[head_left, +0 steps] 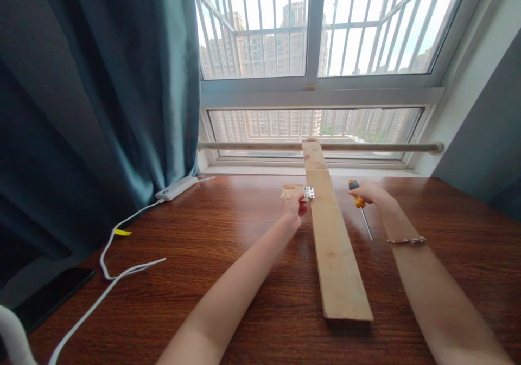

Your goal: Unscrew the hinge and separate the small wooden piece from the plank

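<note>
My left hand [293,206] is closed at the left edge of a long pale wooden plank [336,240], its fingertips pinching a small silver metal hinge [309,192]. Right behind those fingers is a short, thin piece of wood [290,190]; whether the hinge is fixed to it I cannot tell. The hinge's right side reaches the plank's edge. To the right of the plank, my right hand [370,191] grips a screwdriver [359,198] by its orange and black handle. The screwdriver's metal shaft slants down toward the tabletop, apart from the plank.
The plank's far end rests near a horizontal rail [374,147] before the barred window. On the brown wooden table [228,218], a white power strip [177,188] and its white cable [108,245] lie at left, beside a dark curtain [134,83]. A flat black object [57,294] sits front left.
</note>
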